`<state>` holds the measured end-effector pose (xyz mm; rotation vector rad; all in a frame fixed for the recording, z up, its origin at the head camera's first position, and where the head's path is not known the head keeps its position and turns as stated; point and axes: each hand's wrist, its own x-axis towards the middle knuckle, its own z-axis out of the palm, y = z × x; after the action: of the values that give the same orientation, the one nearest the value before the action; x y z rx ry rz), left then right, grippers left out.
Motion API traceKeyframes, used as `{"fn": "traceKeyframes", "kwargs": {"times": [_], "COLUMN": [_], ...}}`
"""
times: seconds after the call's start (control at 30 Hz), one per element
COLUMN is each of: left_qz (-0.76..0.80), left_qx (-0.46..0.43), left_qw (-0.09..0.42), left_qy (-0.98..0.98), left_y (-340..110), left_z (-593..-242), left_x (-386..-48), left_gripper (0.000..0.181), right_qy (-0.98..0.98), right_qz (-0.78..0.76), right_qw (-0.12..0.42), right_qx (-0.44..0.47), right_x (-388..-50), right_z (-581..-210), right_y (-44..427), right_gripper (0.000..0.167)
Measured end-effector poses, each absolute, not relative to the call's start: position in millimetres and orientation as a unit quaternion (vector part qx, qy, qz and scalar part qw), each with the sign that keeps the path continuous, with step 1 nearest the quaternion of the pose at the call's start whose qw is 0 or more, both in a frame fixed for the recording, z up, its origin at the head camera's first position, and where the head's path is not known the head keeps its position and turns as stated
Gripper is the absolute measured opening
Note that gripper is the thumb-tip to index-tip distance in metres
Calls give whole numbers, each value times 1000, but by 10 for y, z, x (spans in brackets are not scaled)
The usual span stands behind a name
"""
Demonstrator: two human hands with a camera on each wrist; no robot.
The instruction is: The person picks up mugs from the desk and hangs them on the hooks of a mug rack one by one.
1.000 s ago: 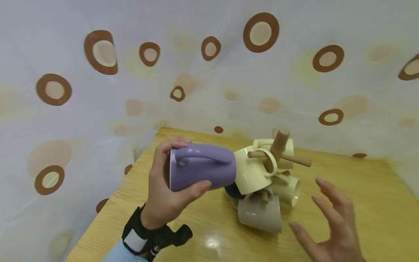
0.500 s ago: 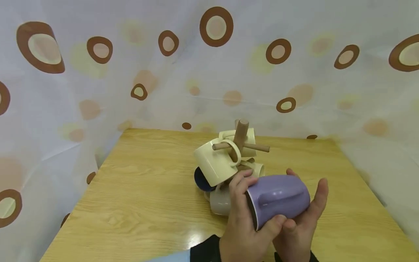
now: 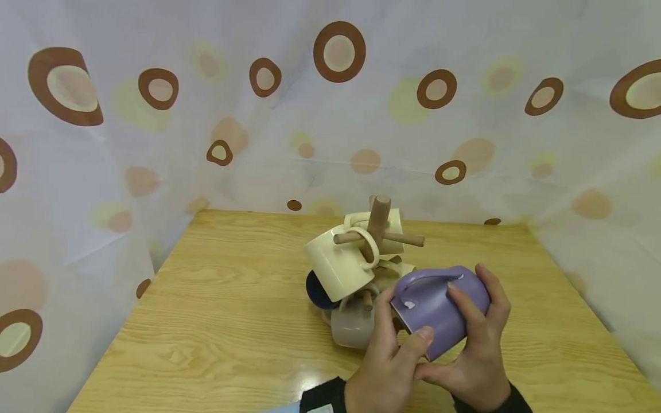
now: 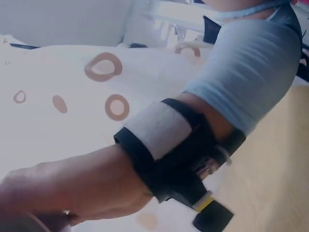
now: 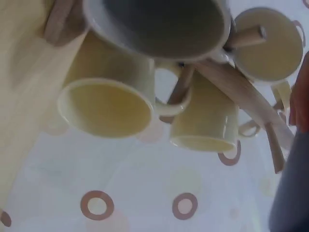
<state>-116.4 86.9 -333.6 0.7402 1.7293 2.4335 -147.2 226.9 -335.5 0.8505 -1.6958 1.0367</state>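
A purple mug [image 3: 439,312] lies tilted on its side in the air, right of the wooden mug tree [image 3: 379,221]. Its handle faces up, and its mouth points toward my left hand [image 3: 384,364], which grips the rim between thumb and fingers. From the other side my right hand [image 3: 477,350] holds the base end, fingertips on the mug's side near the handle. In the left wrist view the left hand [image 4: 67,186] is mostly cut off. Only a blurred edge of the purple mug [image 5: 294,193] shows in the right wrist view.
Cream mugs [image 3: 341,264] hang on the tree, with a grey mug [image 3: 353,327] low at the front and a dark blue piece [image 3: 317,289] at its left. An upper right peg [image 3: 405,239] sticks out bare. Patterned cloth [image 3: 289,126] surrounds the wooden table [image 3: 206,310].
The left hand brought the purple mug from left of the tree to its right side. The right hand, earlier apart, took hold too. Since then the mug has turned, bringing its handle upward.
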Motion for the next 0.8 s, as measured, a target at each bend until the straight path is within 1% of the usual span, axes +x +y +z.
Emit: {"fn": "traceKeyframes", "kwargs": {"times": [0.07, 0.13, 0.23, 0.3, 0.33, 0.4, 0.5, 0.57, 0.67, 0.8], "left_qz": [795, 794, 772, 739, 718, 672, 635, 634, 679, 709], "left_qx": [235, 240, 257, 275, 279, 291, 277, 254, 209, 187], "left_qw": [48, 66, 87, 84, 81, 64, 34, 13, -18, -101], "left_qy": [558, 554, 575, 609, 633, 678, 720, 730, 703, 673], "left_y": [845, 817, 738, 655, 604, 491, 285, 126, -124, -383], "left_z": [-3316, -3293, -3261, -3243, -3233, -3223, -3215, -3206, -3175, -3165], "left_x": [-1174, -1187, -1214, -1228, -1230, -1218, -1155, -1103, -1064, -1139], "left_gripper": [57, 57, 63, 68, 71, 75, 74, 67, 51, 31], "right_qy": [-722, -733, -721, -709, -703, -706, -729, -749, -771, -776], "right_qz": [382, 373, 439, 494, 519, 545, 549, 546, 542, 547], "right_qw": [468, 464, 421, 384, 364, 331, 297, 273, 238, 218], "right_qx": [338, 329, 331, 326, 324, 309, 280, 259, 234, 226], "right_x": [-1476, -1508, -1597, -1683, -1733, -1821, -1912, -1926, -1919, -1933], "right_z": [-3354, -3356, -3359, -3348, -3339, -3322, -3336, -3363, -3398, -3409], "right_y": [2316, 2368, 2449, 2488, 2503, 2521, 2522, 2517, 2502, 2476], "right_gripper": [88, 82, 74, 72, 74, 80, 80, 79, 78, 75]}}
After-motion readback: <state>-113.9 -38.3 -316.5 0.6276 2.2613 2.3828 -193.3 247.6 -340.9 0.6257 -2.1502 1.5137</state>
